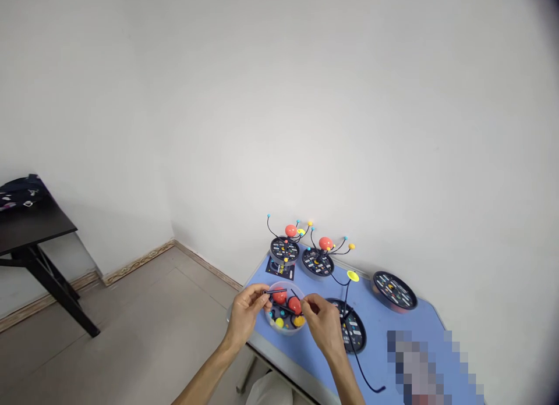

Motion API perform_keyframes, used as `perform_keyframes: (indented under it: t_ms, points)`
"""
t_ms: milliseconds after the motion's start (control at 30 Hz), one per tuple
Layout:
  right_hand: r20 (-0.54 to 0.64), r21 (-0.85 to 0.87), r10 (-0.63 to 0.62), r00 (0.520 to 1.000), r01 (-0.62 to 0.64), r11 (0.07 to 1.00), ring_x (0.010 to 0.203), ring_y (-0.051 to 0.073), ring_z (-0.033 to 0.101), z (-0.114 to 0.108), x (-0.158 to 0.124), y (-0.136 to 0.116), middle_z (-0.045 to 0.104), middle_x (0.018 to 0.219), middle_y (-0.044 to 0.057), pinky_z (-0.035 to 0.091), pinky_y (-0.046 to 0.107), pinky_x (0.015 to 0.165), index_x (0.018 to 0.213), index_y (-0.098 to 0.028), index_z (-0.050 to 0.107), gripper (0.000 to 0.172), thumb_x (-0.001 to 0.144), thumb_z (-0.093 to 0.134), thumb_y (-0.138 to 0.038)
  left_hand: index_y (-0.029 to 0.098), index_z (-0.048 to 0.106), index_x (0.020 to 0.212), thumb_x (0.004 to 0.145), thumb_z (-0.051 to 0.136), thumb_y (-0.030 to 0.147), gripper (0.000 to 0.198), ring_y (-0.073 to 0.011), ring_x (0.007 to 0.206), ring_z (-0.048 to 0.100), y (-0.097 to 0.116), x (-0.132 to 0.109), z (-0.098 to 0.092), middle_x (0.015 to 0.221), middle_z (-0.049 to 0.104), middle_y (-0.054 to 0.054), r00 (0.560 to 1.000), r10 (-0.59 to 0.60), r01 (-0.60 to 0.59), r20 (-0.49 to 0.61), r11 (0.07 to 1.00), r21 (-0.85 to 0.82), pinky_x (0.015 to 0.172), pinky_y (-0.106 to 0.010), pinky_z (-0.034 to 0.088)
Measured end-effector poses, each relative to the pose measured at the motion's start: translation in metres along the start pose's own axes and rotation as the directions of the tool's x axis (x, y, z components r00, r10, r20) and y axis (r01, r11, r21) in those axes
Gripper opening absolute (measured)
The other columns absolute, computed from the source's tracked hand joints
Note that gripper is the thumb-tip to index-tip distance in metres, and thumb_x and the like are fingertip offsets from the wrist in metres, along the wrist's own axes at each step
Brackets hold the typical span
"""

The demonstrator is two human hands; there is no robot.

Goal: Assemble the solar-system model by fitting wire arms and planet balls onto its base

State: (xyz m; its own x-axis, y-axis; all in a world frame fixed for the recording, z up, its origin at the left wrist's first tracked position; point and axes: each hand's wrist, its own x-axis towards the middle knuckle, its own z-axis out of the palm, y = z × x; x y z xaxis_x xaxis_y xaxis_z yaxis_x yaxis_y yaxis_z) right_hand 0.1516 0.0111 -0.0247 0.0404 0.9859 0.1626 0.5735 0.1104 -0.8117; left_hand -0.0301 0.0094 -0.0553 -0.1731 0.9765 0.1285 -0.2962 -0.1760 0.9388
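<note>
My left hand (250, 311) pinches a thin black rod (276, 291) above the left side of a clear round bowl (301, 326). My right hand (321, 318) is closed at the bowl's right edge, its fingertips at a black rod. In the bowl lie red balls (294, 305), yellow balls (279, 322), small blue balls and black pieces. Just right of my right hand lies a black disc base (357, 329) with curved black rods, one bearing a yellow disc (353, 276).
Two solar system models (285, 249) (318, 263) stand at the back of the blue table (292, 350), near a dark card (275, 270). Another round base (395, 290) lies at the right. A blurred patch covers the lower right. A black table (39, 219) stands far left.
</note>
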Motion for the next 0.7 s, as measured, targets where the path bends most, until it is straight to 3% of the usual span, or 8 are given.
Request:
perform_keyframes:
  t_ms: [200,367,500,700]
  points:
    - [0.087,0.448,0.099,0.991,-0.128,0.885,0.044,0.011,0.04,-0.012,-0.026,0.0,0.055,0.057,0.0,0.032,0.025,0.042,0.065,-0.021,0.054,0.037,0.075,0.051,-0.056,0.015,0.073,0.096,0.078,0.071,0.047,0.036,-0.0144,0.06,0.059,0.012,-0.019,0.007,0.062,0.065,0.001,1.0,0.018,-0.017,-0.016,0.999,0.048,0.063,-0.027,0.049]
    - [0.23,0.79,0.206,0.951,-0.306,0.531,0.042,0.006,0.034,-0.018,-0.046,-0.005,0.055,0.054,-0.002,0.024,0.019,0.039,0.063,-0.018,0.059,0.04,0.06,0.08,-0.052,0.017,0.073,0.094,0.075,0.074,0.044,0.033,-0.0155,0.063,0.059,0.029,-0.036,0.021,0.062,0.064,0.001,0.998,-0.006,0.003,0.06,0.999,0.038,0.066,-0.027,0.049]
    - [0.233,0.879,0.201,0.951,-0.295,0.375,0.044,0.007,0.036,-0.023,-0.06,-0.01,0.055,0.052,-0.004,0.025,0.018,0.041,0.082,-0.021,0.067,0.04,0.057,0.088,-0.043,0.017,0.071,0.09,0.074,0.074,0.045,0.032,-0.016,0.061,0.058,0.04,-0.049,0.03,0.059,0.063,0.001,0.992,-0.014,0.01,0.122,0.999,0.035,0.065,-0.029,0.049]
    - [0.195,0.912,0.177,0.965,-0.245,0.33,0.046,0.007,0.04,-0.032,-0.069,-0.009,0.058,0.055,-0.002,0.028,0.019,0.044,0.086,-0.021,0.072,0.04,0.059,0.089,-0.044,0.017,0.071,0.09,0.076,0.073,0.046,0.032,-0.0171,0.061,0.06,0.043,-0.057,0.033,0.06,0.065,0.0,0.989,-0.008,-0.002,0.149,0.998,0.063,0.07,-0.031,0.05]
